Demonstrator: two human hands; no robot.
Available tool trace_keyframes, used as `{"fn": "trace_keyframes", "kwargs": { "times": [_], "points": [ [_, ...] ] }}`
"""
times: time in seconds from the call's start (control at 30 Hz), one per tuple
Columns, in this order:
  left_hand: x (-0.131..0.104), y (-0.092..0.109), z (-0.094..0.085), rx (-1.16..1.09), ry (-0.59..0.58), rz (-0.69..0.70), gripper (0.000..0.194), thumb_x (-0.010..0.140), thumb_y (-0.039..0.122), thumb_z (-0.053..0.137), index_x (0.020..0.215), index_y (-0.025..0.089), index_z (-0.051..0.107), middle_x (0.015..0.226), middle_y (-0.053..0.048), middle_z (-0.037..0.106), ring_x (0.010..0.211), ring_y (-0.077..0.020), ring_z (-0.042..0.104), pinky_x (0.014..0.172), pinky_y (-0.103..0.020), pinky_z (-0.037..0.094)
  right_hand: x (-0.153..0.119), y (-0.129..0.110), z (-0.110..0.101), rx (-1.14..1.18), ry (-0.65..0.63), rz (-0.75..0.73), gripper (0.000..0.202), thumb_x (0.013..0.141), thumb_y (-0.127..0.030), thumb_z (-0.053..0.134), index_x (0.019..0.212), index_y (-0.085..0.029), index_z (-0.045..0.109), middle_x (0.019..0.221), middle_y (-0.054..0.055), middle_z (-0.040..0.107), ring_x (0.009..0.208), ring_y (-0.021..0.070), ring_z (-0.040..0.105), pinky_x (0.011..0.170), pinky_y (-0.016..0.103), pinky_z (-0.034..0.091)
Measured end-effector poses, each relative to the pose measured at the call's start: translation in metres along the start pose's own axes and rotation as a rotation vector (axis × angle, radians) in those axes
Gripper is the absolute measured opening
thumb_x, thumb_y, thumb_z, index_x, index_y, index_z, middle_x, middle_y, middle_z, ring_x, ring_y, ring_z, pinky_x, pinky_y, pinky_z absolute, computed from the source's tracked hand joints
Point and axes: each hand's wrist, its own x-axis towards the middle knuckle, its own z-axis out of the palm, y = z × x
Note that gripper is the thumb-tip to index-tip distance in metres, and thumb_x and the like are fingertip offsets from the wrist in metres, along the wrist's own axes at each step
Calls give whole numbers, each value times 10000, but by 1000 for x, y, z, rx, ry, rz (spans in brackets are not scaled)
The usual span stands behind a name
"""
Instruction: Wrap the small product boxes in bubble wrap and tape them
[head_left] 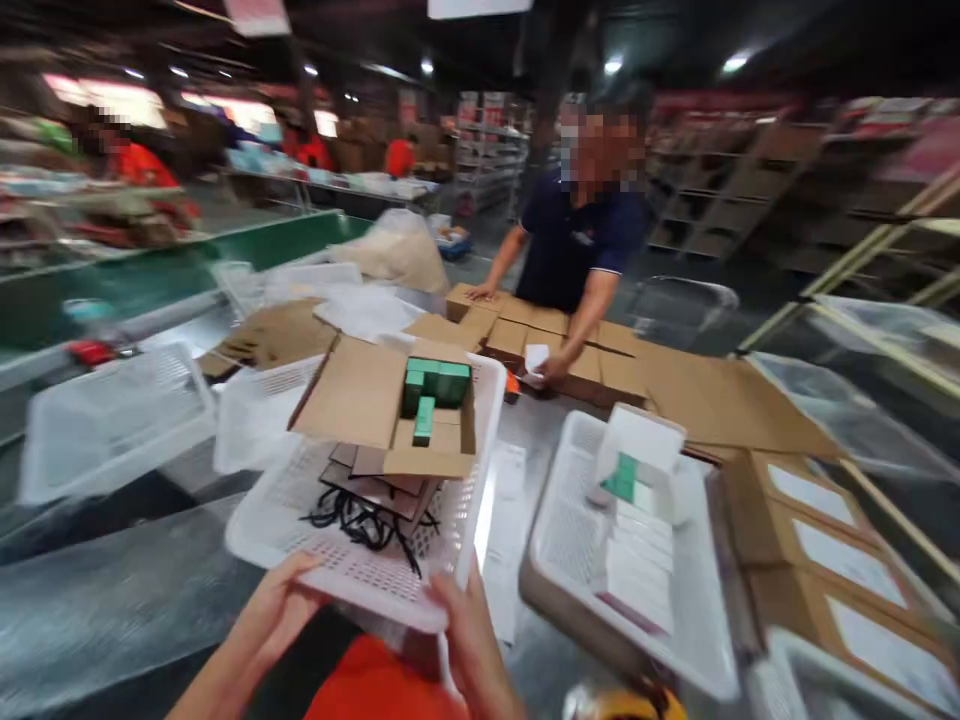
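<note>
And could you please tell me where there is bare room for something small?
A narrow strip of tabletop shows bare between the papers and the right-hand basket. The held basket is bare left of its black cords. The far side is crowded with cartons.

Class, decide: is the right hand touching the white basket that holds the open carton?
Touching. The head view shows the right hand gripping the white basket, thumb over its rim.

No text, brand or number can be read. The white labels on the brown cartons at right are blurred, as are the mark on a co-worker's dark shirt and the signs overhead; any print on the green boxes is too small to tell.
</note>
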Motion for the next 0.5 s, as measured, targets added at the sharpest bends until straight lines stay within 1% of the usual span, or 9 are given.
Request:
{"fn": "trace_keyframes", "kwargs": {
  "times": [0.07,0.13,0.2,0.23,0.3,0.37,0.43,0.5],
  "points": [
    [13,-1,2,145,-18,-23,350,636,37,621,965,127,694,797,-32,747,783,-254,742,767,-369,637,-3,5,-6,64,50,-19,561,546,-283,734,1093,-190,643,875,20,717,810,206,662,697,274,508],
    [26,-4,6,261,-71,-67,415,600,91,690,1010,153,695,839,-27,755,835,-269,745,790,-374,634,-11,8,-15,130,151,-75,526,500,-201,658,1025,-178,663,798,2,696,734,185,629,613,242,462],
    [34,-11,12,359,-130,-132,424,544,153,767,962,173,703,845,-24,758,897,-298,739,818,-387,623,-25,10,-23,197,269,-138,535,477,-171,596,1007,-179,670,760,-10,682,675,163,593,554,221,414],
    [34,-17,16,406,-172,-152,410,519,189,804,917,177,706,839,-26,759,933,-316,733,834,-394,615,-33,10,-28,226,318,-158,543,471,-169,579,1006,-182,672,746,-13,677,655,158,580,535,217,398],
    [27,-35,29,492,-289,-154,388,499,280,863,837,176,706,838,-44,765,994,-343,716,867,-408,596,-51,10,-40,266,411,-179,556,477,-180,576,1023,-190,679,733,-14,674,649,163,582,537,223,410],
    [14,-57,47,568,-453,-151,406,541,391,879,835,167,711,893,-82,773,1034,-345,701,900,-420,575,-70,8,-59,266,524,-203,579,498,-200,607,1071,-197,686,745,-12,686,680,183,610,584,246,459],
    [0,-77,68,643,-628,-198,484,605,482,857,940,162,717,1023,-122,762,1047,-323,691,902,-420,562,-88,8,-86,239,650,-227,597,523,-232,651,1118,-196,685,764,-6,702,711,211,640,635,282,501],
    [-9,-92,86,721,-779,-269,625,639,559,827,1120,185,690,1200,-146,706,1059,-304,679,849,-402,558,-107,9,-117,154,789,-244,562,573,-279,693,1129,-198,687,769,0,710,713,238,660,627,310,516]
  ]
}}
